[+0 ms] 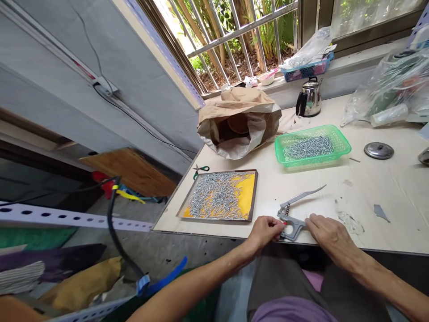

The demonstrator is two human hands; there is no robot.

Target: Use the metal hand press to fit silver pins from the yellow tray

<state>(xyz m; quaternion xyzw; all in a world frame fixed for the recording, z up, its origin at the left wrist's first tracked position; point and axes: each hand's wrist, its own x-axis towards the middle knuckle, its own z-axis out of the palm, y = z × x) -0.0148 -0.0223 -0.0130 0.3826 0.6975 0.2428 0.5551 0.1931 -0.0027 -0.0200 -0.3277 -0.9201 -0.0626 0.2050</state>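
Observation:
A grey metal hand tool (295, 228) with a long lever and a spring lies at the table's front edge. My left hand (266, 231) pinches at the tool's left end, by a small red part; anything between the fingertips is too small to tell. My right hand (326, 230) has its fingers closed at the right end of the tool's grey body. To the left, a shallow tray (255, 197) with a yellow bottom holds many small silver metal pieces. A green basket (345, 150) farther back holds more of such pieces.
Green-handled scissors (203, 168) lie behind the tray. A brown paper bag (234, 100), a kettle (311, 98), a round lid (378, 150) and plastic bags (385, 89) stand or lie farther back. A grey scrap (381, 212) is at the right.

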